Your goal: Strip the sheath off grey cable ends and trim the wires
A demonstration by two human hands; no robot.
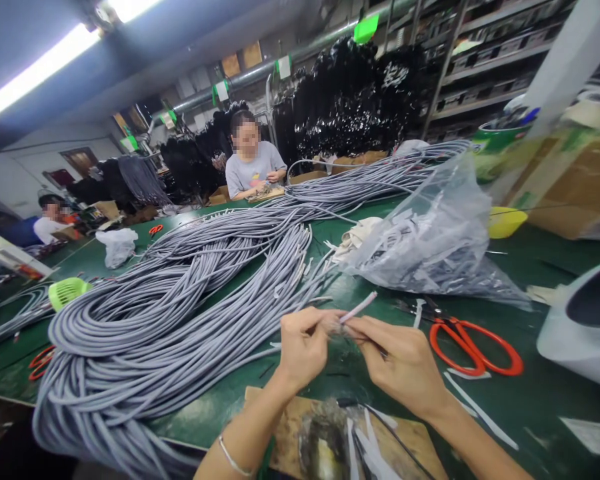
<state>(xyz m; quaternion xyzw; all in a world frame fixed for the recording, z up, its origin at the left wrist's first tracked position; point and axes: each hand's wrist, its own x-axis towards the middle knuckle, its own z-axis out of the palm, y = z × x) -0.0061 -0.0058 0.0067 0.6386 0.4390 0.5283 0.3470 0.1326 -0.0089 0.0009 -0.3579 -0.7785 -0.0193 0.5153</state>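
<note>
L hand [303,343] + R hand [400,350] | fingers [375,327] pinching pale cable end [361,306] | scissors [473,341] nr R

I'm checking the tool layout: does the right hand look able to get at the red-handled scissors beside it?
Probably yes: the scissors lie close beside the right hand, nothing covers them, and the way between looks free. The hand would likely need to let go of the cable end first.
</note>
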